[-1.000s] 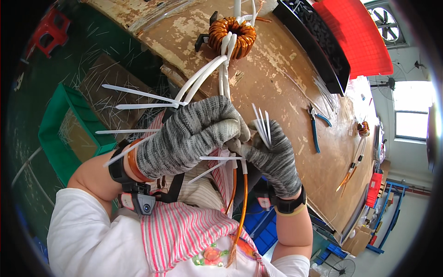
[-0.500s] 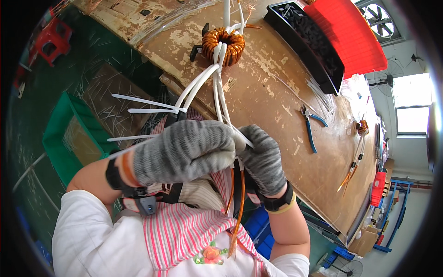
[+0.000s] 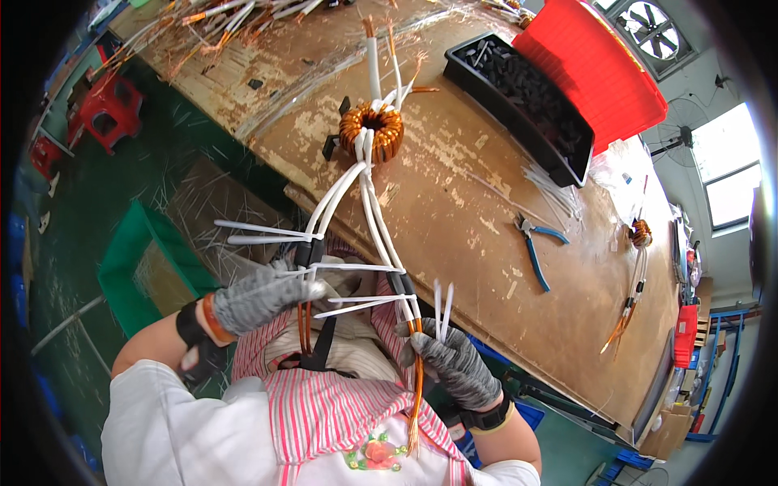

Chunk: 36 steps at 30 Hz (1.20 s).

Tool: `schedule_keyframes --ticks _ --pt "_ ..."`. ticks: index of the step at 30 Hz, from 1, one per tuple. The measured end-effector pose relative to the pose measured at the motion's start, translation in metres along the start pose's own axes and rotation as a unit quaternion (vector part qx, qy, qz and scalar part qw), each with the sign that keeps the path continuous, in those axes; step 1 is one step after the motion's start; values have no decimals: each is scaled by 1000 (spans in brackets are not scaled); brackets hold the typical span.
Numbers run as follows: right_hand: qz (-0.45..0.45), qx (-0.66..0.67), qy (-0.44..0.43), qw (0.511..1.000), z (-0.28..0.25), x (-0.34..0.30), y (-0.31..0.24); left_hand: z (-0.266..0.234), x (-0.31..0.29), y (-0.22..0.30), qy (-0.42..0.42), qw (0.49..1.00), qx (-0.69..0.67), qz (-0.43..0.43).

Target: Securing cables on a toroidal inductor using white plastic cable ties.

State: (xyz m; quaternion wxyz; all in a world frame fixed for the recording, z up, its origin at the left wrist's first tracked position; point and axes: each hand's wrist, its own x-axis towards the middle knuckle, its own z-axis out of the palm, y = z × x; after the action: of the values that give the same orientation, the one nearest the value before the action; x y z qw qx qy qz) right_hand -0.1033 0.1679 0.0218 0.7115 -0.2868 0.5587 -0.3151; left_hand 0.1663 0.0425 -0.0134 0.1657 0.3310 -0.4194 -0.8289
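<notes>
A toroidal coil (image 3: 392,139) wound in copper wire lies on the worktable, white-sleeved leads running from it towards me in two pairs. Black sleeves (image 3: 400,283) sit around each pair, with white cable ties (image 3: 361,266) around them and their long tails sticking out leftwards. My right hand (image 3: 458,364), in a grey knit glove, is closed around the bare copper ends of the right-hand leads; two loose white cable ties (image 3: 443,312) stand up from it. My gloved left hand (image 3: 267,298) is beside the left pair of leads, below its ties; motion smears its fingers.
Blue-handled cutters (image 3: 535,257) lie right of the coil, near loose cable ties (image 3: 551,190). Beyond stand a black tray (image 3: 519,113) of small black parts and a red bin (image 3: 600,73). Another coil (image 3: 640,233) lies far right. A green crate (image 3: 154,259) is below the table's left edge.
My hands have moved apart: the left away to the left, the right down along the leads. The right pair's sleeve and tie tails are now uncovered. The view has shifted slightly.
</notes>
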Motion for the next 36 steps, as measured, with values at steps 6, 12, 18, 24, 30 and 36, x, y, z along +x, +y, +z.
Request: schedule_keyframes --ticks 6,12,18,24,30,36 --pt "-86 86 -8 993 -16 39 -34 -9 68 26 41 997 11 70" --pt "-121 -13 19 992 -48 119 -73 -33 151 82 68 991 -13 117" --pt "-271 -147 226 924 -82 136 -64 -30 156 71 318 860 232 325" --pt "-298 -426 393 759 -208 84 -104 7 67 52 207 875 270 345" --pt "-130 -724 425 527 -259 101 -129 15 115 38 44 985 -132 100" --pt "-186 -689 459 529 -227 87 -144 28 151 39 -26 981 -193 -25"
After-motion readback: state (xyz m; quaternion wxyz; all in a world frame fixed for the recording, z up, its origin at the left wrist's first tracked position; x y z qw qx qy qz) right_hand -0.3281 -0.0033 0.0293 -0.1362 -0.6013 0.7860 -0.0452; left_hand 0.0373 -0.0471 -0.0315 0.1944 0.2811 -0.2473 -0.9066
